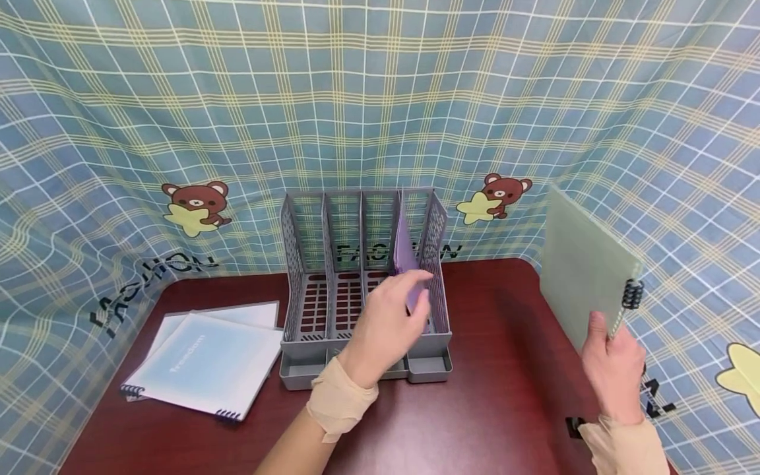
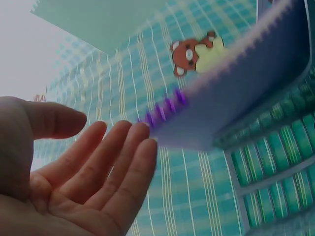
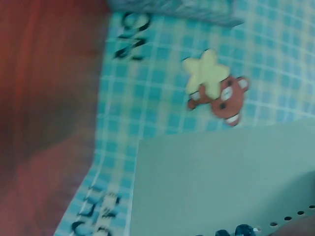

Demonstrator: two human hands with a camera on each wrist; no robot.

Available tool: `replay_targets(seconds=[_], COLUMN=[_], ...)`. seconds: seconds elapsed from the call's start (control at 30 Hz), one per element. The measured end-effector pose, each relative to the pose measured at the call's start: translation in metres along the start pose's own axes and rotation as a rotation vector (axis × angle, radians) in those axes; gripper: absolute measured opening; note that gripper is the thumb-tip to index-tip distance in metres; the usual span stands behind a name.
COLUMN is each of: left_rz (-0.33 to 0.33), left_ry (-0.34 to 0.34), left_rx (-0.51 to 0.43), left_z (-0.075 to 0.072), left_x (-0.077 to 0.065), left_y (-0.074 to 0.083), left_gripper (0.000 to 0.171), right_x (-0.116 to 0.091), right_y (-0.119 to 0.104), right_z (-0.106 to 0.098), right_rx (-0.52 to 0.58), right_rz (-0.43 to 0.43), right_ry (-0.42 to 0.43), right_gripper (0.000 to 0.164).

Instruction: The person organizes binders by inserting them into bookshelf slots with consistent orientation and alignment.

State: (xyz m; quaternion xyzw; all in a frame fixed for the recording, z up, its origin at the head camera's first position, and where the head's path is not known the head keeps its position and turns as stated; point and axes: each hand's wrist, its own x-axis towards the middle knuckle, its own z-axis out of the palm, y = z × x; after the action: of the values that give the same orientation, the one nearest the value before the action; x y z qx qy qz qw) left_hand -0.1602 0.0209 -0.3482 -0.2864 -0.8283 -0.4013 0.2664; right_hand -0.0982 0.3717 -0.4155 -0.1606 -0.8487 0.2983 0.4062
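Note:
My right hand (image 1: 614, 369) grips a pale green spiral notebook (image 1: 584, 270) near its dark coil binding, thumb on the cover, held up at the right. The right wrist view shows its plain cover (image 3: 206, 182) and punched holes along one edge. In the rightmost slot of a grey file organizer (image 1: 366, 346) stands a purple notebook (image 1: 406, 247). My left hand (image 1: 388, 323) is in front of that slot. In the left wrist view its fingers are loosely bent around nothing, fingertips close to the purple coil (image 2: 165, 109); contact cannot be told.
Two light blue and white spiral notebooks (image 1: 214, 359) lie overlapping on the dark red table (image 1: 481, 409), left of the organizer. A checked curtain (image 1: 368, 99) with bear prints surrounds the table at the back and sides. Small trays (image 1: 429, 369) run along the organizer's front.

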Motion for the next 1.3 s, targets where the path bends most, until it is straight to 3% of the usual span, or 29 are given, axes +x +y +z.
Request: replay_targets(seconds=[0.27,0.47,0.57,0.67,0.8,1.07,1.3], left_rz=[-0.173,-0.317,-0.412,-0.517,-0.601,-0.732,-0.774], left_ry=[0.186,0.292,0.317,0.303,0.21,0.012,0.037], left_rx=[-0.032,0.024,0.08,0.136,0.17,0.201,0.267], left_z=[-0.062,-0.095,-0.109,-0.12,-0.13,-0.126,-0.108], left_x=[-0.01,-0.017,-0.022,-0.029,-0.036,-0.05,-0.06], left_y=[-0.016,-0.031,-0.046,-0.062,-0.08,-0.119,-0.142], left_gripper=[0.025,0.03,0.039,0.05,0.068,0.089,0.086], right_x=[0.001,0.001,0.001,-0.001,-0.005,-0.011,-0.017], right_y=[-0.052,-0.085,-0.102,-0.117,-0.132,-0.15,-0.16], right_z=[-0.001,0.003,0.006,0.008,0.011,0.022,0.041], right_rx=[0.15,0.283,0.329,0.363,0.391,0.479,0.461], right_rz=[0.066,0.141,0.133,0.101,0.081,0.023,0.028], right_ry=[0.143,0.146,0.15,0.154,0.158,0.144,0.114], right_gripper=[0.053,0.032,0.034,0.036,0.037,0.039,0.04])
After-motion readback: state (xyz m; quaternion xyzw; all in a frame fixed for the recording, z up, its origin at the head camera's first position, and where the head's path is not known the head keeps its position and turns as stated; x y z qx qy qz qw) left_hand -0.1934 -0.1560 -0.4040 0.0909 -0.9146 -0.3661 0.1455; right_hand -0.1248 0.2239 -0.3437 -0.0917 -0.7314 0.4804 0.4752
